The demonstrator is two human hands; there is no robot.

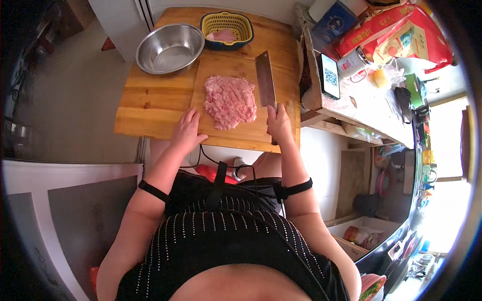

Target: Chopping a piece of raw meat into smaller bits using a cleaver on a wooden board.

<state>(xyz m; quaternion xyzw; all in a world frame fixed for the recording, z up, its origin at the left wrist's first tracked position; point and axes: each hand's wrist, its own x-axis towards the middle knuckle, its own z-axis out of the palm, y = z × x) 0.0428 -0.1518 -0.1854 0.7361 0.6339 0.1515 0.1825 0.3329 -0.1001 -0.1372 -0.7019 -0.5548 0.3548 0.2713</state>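
Note:
A flattened mound of minced raw meat (230,102) lies on a wooden cutting board (241,140) that rests on a wooden table (150,113). My right hand (279,122) grips the handle of a Chinese cleaver (266,79), just right of the meat. The broad blade points away from me, apart from the mince; whether it touches the board I cannot tell. Left of the meat, my left hand (188,129) rests palm down at the board's near left edge, fingers a little apart, holding nothing.
A stainless steel basin (169,50) stands at the back left. Beside it, a yellow colander (226,19) nested in a dark basin holds a pink piece of meat (223,35). A cluttered shelf at right bears a phone (330,77) and a lidded mug (354,64). Cables hang below the table.

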